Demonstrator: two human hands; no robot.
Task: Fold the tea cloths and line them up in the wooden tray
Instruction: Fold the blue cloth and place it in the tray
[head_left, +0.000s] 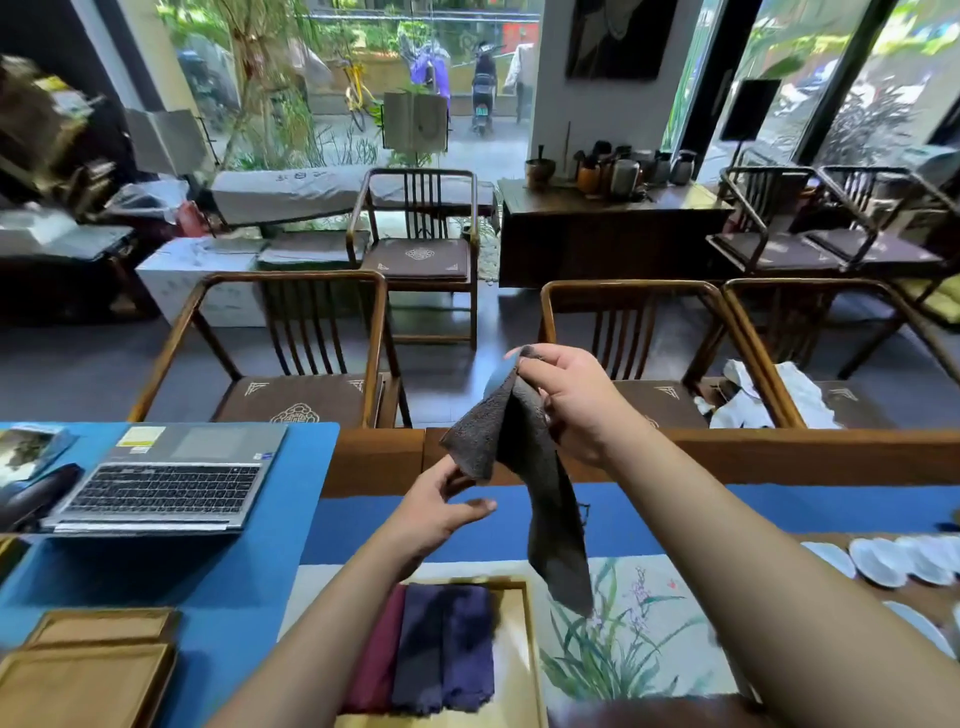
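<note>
The grey tea cloth (524, 467) looks light, limp and nappy, so we judge it will droop wherever it is unsupported; corners and hems are the places to take it. Our right hand (563, 400) pinches its top edge, and it hangs in the air above the table, at twelve o'clock from the wooden tray (532, 649). Our left hand (434, 512) grips a lower corner. It is dark charcoal with a paler blue-grey inner face. Maroon and navy folded cloths (441, 647) already lie side by side in the tray.
</note>
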